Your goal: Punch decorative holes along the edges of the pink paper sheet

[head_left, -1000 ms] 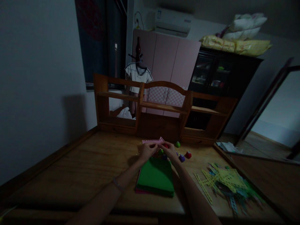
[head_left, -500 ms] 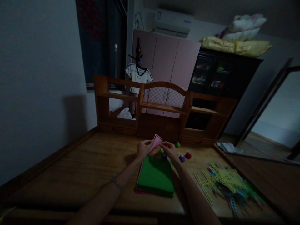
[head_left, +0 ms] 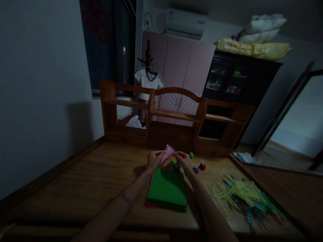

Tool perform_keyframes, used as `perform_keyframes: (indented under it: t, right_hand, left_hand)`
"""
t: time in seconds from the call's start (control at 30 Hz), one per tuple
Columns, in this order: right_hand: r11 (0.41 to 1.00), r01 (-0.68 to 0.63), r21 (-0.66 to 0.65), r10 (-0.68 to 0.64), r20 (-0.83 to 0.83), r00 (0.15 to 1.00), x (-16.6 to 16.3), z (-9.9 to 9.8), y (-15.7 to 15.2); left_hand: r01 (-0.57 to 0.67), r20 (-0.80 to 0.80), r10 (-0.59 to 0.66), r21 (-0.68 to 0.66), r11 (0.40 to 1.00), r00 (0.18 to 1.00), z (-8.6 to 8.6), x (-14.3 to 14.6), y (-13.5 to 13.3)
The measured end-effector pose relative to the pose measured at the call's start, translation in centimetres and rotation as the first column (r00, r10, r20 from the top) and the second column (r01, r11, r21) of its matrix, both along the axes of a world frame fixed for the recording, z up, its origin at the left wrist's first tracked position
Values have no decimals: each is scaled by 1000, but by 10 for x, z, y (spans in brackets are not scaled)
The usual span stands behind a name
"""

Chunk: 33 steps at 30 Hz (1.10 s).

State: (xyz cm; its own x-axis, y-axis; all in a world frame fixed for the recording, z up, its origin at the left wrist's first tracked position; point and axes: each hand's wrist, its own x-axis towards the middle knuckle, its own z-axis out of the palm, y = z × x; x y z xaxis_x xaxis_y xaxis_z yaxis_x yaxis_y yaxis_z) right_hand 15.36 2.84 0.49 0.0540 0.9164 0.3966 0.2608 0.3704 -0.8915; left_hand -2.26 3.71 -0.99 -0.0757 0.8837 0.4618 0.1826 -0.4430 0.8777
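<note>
Between my two hands is a pink paper sheet (head_left: 167,153) with a row of dark punched holes along its upper edges. My left hand (head_left: 154,160) is closed on its left side. On its right side, the fingers of my right hand (head_left: 183,159) pinch the edge. Just below lies a stack of green paper or foam sheets (head_left: 167,189), with pink showing beneath it. Small craft punches stand behind and beside my right hand: a green one (head_left: 191,155), a red one (head_left: 202,165) and a purple one (head_left: 195,169). Others are partly hidden by my right hand.
A pile of yellow, green and blue punched strips (head_left: 244,195) lies at the right of the wooden table (head_left: 88,188). A wooden shelf unit (head_left: 176,116) stands along the table's back edge. The wall (head_left: 45,101) borders the left side.
Both hands keep hold of the pink paper in nearly the same place. My right fingers have shifted very slightly along its right edge.
</note>
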Motion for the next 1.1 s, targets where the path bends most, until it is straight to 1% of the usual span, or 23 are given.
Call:
perform_keyframes:
  t: [0.23,0.4,0.6,0.77,1.0,1.1]
  right_hand:
    - [1000,1,2,-1,-16,1000,1,1,-2]
    - [1000,-8,0,8,-14,1000,2,2,-2]
    - [1000,-25,-5,25,2,1000,2,3,-3]
    - [1000,-24,12,24,22,999,1,4,-3]
    - [995,-92,40,89,55,994,0,6,-6]
    - [996,-80,45,76,71,995,0,4,-5]
  left_hand:
    - [15,9,-15,9,1000,1000,1,0,0]
    - [-10,11,10,-8,1000,1000,2,0,0]
    - [0,28,1,-21,1000,1000,3,-1,0]
    - [-23,46,24,-29,999,999,2,1,0]
    - [-47,42,47,-1,999,998,0,1,4]
    - [-63,44,63,-10,998,997,-1,0,5]
